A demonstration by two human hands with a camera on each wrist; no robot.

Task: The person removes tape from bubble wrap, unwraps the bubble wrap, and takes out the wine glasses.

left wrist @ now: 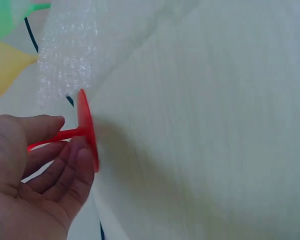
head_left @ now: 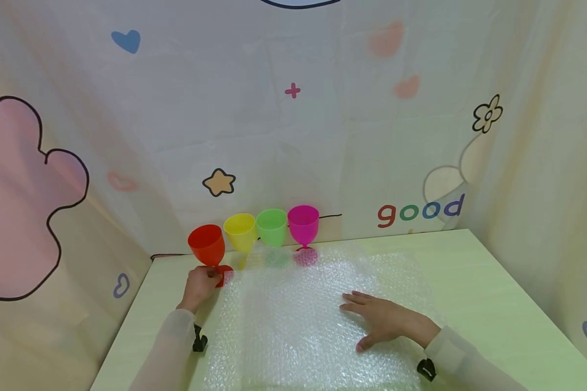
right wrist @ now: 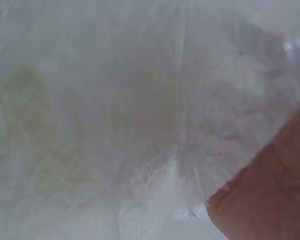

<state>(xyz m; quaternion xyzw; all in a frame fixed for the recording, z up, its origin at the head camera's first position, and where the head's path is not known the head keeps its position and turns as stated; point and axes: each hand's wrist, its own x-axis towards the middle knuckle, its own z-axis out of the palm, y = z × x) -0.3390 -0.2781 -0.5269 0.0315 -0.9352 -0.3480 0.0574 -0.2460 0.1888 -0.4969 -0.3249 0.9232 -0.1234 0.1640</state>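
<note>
A red plastic goblet (head_left: 207,244) stands at the table's back left, and my left hand (head_left: 199,286) pinches its stem just above the round red foot (left wrist: 86,130). In the left wrist view the thumb and fingers (left wrist: 80,172) close around the stem. A clear sheet of bubble wrap (head_left: 293,326) covers the middle of the table. My right hand (head_left: 383,317) rests on it with fingers spread. The right wrist view is mostly filled by hazy bubble wrap (right wrist: 140,110), with part of that hand (right wrist: 270,195) at the lower right.
Yellow (head_left: 241,231), green (head_left: 272,228) and magenta goblets (head_left: 304,224) stand in a row along the back edge. The wrap's far edge overlaps the lower parts of some. A printed curtain (head_left: 293,136) hangs behind the pale table (head_left: 484,304).
</note>
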